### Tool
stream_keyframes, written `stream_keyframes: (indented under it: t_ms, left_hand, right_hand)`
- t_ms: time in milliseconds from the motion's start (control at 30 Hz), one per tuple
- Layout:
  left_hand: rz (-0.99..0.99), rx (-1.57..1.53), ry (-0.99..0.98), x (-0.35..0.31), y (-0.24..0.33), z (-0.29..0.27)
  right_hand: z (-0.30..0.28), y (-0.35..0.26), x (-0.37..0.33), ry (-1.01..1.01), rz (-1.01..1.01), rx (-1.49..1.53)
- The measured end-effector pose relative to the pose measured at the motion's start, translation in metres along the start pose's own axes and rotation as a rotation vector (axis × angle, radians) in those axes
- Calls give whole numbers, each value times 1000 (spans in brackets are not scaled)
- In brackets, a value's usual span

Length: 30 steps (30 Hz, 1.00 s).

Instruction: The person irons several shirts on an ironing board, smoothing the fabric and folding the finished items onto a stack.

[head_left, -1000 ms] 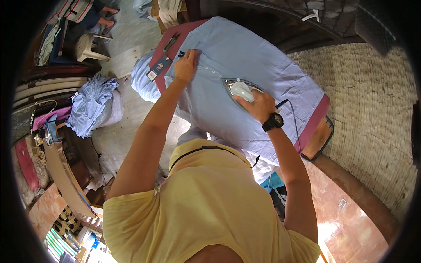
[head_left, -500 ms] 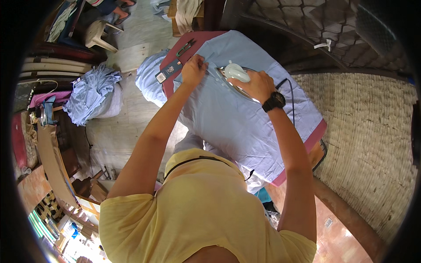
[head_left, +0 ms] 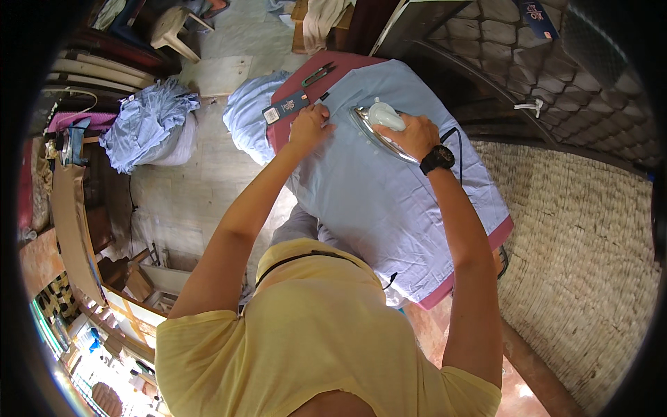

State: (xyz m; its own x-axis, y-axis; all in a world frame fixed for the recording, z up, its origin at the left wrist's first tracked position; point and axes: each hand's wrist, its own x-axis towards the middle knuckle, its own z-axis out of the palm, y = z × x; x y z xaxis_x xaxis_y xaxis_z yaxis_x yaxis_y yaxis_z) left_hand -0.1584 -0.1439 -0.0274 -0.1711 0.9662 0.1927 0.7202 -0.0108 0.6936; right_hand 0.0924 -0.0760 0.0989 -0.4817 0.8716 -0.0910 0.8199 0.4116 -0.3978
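Note:
A light blue shirt lies spread over a red-covered ironing board. My right hand is closed round the handle of a clothes iron with a pale body, its soleplate down on the cloth. Left of it, my left hand rests on the shirt near its edge, fingers slightly bent and thumb apart. A dark blue swing tag lies on the board just beyond that hand. Farther off sits a pair of thread snips. The iron's black cord trails off to the right.
More blue cloth hangs at the board's left side. A heap of blue garments stands on the floor at left. A plastic stool is at the far left. A metal gate and a rough mat-like surface border the right.
My view has turned a little. My left hand has slid nearer to me along the shirt, away from the tag, and its fingers have loosened. The iron stays in my right hand.

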Motion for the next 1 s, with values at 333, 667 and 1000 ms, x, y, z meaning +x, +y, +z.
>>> stream_keyframes:
  t_ms: [333,667,1000]
  left_hand:
    - [-393,-208,-150,8,1,-5]
    - [-338,-231,-124,2,-26,19]
    - [-193,-133,-223,9,-19,-3]
  right_hand:
    - [-1,-1,6,-48,-16,-116]
    - [3,6,8,-63,-31,-58]
    - [-28,-44,-41,-37,300,120]
